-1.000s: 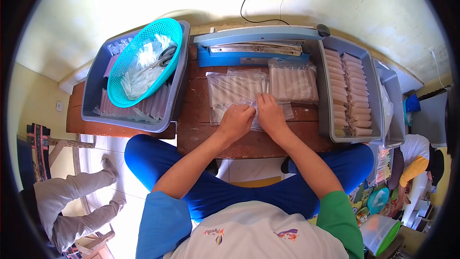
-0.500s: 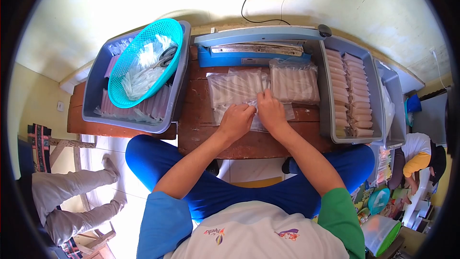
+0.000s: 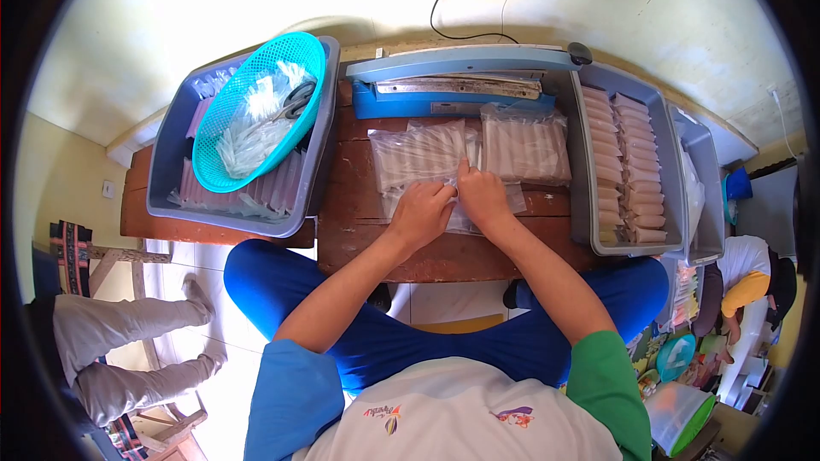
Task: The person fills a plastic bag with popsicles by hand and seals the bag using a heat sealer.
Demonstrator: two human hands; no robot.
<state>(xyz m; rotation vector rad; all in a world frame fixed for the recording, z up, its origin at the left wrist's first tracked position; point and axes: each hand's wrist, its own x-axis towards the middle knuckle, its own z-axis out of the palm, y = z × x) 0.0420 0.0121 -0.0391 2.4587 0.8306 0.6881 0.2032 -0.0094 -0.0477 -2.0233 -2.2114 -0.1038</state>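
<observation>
On the brown wooden table lies a clear plastic bag (image 3: 414,149) packed with pale pinkish-brown tube-shaped sachets. My left hand (image 3: 423,213) is closed at the bag's near edge, thumb and fingers pinching the plastic. Close beside it, my right hand (image 3: 483,198) also grips the loose plastic, its index finger stretched forward over the bag. The fingertips almost meet, and what lies beneath them is partly hidden. A second filled bag (image 3: 525,149) rests just to the right, near the right hand.
Behind the bags stands a blue sealing machine (image 3: 453,102) with a long arm. At left, a grey tub (image 3: 299,222) of sachets carries a turquoise basket (image 3: 205,158) with plastic and scissors. Another grey tub (image 3: 583,235) holds stacked sachets at right. Other people are at both sides.
My right index finger has stretched out a little over the bag. My left hand has barely moved. The seated person's legs at left have shifted slightly.
</observation>
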